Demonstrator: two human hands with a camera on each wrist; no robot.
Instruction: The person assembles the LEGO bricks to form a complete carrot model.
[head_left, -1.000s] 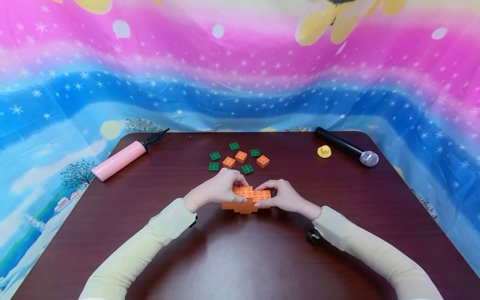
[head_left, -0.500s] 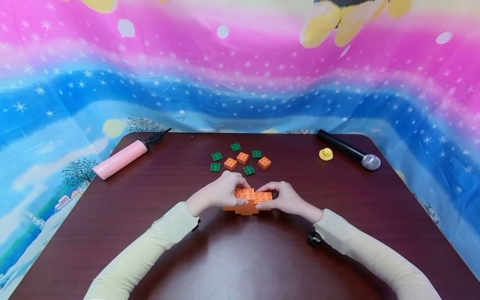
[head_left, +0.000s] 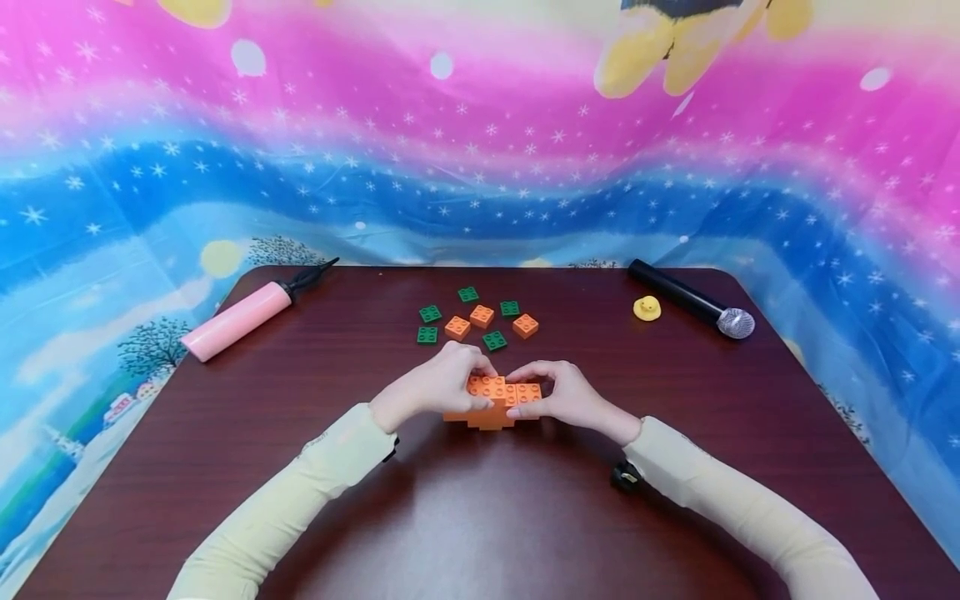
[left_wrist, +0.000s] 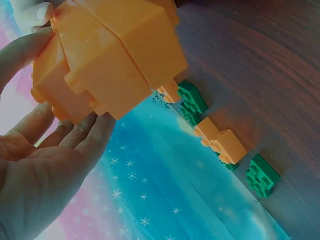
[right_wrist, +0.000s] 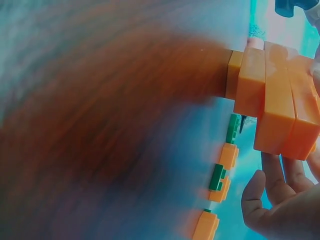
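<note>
A stepped build of orange toy bricks [head_left: 491, 417] stands near the table's middle, narrower at its base, with studs showing on top. My left hand [head_left: 453, 379] grips its left part, thumb on the near face and fingers over the far side. From the right, my right hand [head_left: 570, 393] pinches the build's upper right end between thumb and fingers. Up close in the left wrist view, the orange bricks [left_wrist: 107, 60] sit against the curved fingers of the left hand [left_wrist: 55, 155]. In the right wrist view the stacked layers [right_wrist: 275, 105] rise beside the right hand [right_wrist: 290, 205].
Beyond the hands lie several loose green bricks [head_left: 494, 340] and orange bricks [head_left: 526, 325]. A pink hand pump [head_left: 243, 318] is at the far left of the table [head_left: 300, 367]. At the far right are a black microphone [head_left: 686, 293] and a yellow rubber duck [head_left: 647, 308].
</note>
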